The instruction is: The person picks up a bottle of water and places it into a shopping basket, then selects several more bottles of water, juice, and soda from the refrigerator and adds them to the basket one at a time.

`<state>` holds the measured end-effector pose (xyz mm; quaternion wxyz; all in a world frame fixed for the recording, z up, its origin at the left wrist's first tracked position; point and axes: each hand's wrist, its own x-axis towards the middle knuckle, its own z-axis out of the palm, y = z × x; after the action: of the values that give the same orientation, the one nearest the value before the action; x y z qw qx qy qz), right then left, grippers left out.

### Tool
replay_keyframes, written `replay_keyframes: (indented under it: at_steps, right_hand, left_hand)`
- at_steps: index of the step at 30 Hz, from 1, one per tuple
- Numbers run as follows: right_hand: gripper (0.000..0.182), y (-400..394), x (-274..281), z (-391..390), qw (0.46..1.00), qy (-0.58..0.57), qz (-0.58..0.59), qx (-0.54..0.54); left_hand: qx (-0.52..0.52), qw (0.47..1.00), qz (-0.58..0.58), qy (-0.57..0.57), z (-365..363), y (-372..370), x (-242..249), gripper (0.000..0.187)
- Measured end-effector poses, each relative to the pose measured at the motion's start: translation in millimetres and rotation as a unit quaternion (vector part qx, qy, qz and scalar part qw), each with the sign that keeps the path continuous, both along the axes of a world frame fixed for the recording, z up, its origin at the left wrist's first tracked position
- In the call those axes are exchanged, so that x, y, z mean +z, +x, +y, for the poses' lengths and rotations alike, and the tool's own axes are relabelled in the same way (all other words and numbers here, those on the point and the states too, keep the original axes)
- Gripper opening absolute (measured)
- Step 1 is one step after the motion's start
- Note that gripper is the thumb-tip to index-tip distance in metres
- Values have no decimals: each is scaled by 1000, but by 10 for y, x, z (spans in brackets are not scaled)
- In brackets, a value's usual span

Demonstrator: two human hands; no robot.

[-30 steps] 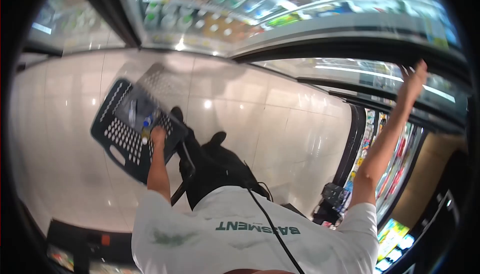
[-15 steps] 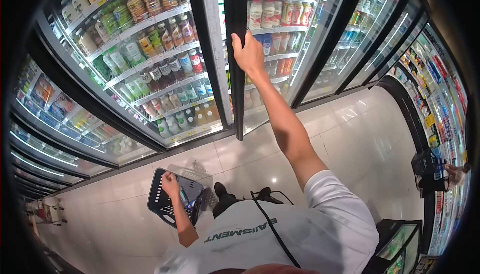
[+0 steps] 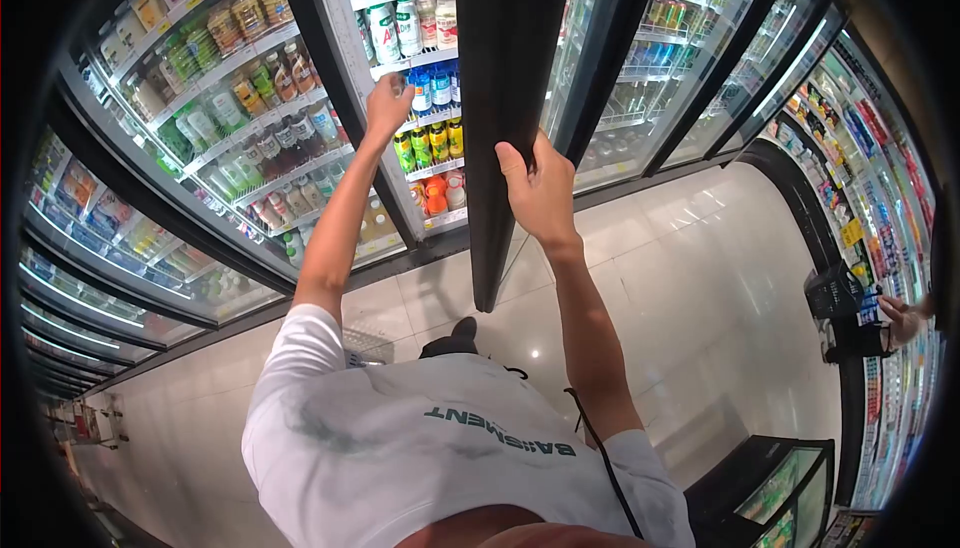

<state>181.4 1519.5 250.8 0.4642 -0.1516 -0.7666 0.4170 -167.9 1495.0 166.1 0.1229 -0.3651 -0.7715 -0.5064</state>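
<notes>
My right hand (image 3: 541,191) is closed around the edge of a black-framed refrigerator door (image 3: 498,98), thumb on the near side. The door stands ajar, its frame seen nearly edge-on. My left hand (image 3: 388,108) reaches into the opening, with its fingers bent and blurred, right at the shelves. Close to its fingertips are blue-labelled bottles (image 3: 432,88). Above them stand white and green bottles (image 3: 383,34); below are yellow-and-green bottles (image 3: 430,145) and orange bottles (image 3: 436,194).
Closed glass refrigerator doors run to the left, with bottled drinks (image 3: 262,148) behind one. More glass doors (image 3: 690,58) continue right. A low black display case (image 3: 770,493) stands behind me at the right. Near the right-hand shelves (image 3: 895,238), another person's hand (image 3: 905,318) shows beside a black bag (image 3: 838,298).
My left hand has left the grey basket and risen to the shelves. The door has swung wider, my right hand still on it, and my body has moved closer; the basket is now mostly hidden.
</notes>
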Motion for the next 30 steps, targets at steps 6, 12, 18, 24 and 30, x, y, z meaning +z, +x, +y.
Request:
replay_keyframes:
  at_steps: [6, 12, 18, 24, 30]
  right_hand:
    - [23, 252, 41, 61, 999, -22, -20, 32]
    - [30, 187, -33, 189, 997, 13, -51, 57]
    - [11, -27, 20, 259, 991, 74, -60, 89]
    - [15, -428, -7, 256, 983, 113, -31, 138]
    - [9, -873, 87, 172, 978, 97, -55, 179]
  left_hand:
    - [118, 990, -60, -38, 1215, -1050, 298, 82]
    - [261, 959, -113, 3, 1832, -2035, 147, 109]
    - [307, 948, -77, -24, 2024, -2599, 30, 111]
    - [285, 954, -86, 20, 1849, -2438, 18, 58]
    - [56, 974, 123, 182, 1325, -1413, -33, 45]
